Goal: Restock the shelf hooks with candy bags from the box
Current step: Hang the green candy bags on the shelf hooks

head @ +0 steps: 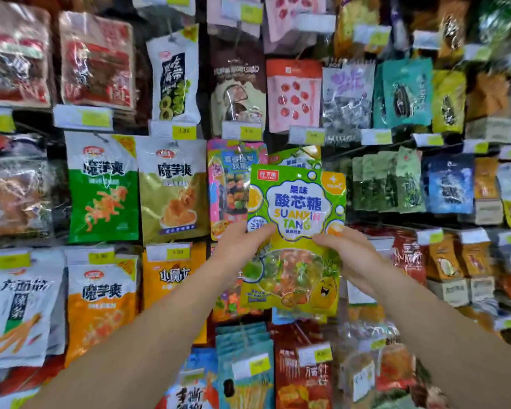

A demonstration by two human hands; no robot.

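Note:
A green and yellow candy bag with blue lettering is held upright in front of the hook wall, near the middle of the view. My left hand pinches its left edge at mid height, thumb on the front. My right hand grips its right edge at the same height. Behind its top edge hangs another bag of the same green kind, partly hidden. The box is out of view.
Hooks all around carry snack bags: green and gold konjac bags to the left, a pink and blue candy bag right beside the held one, dark green packs to the right. Yellow price tags line the rails.

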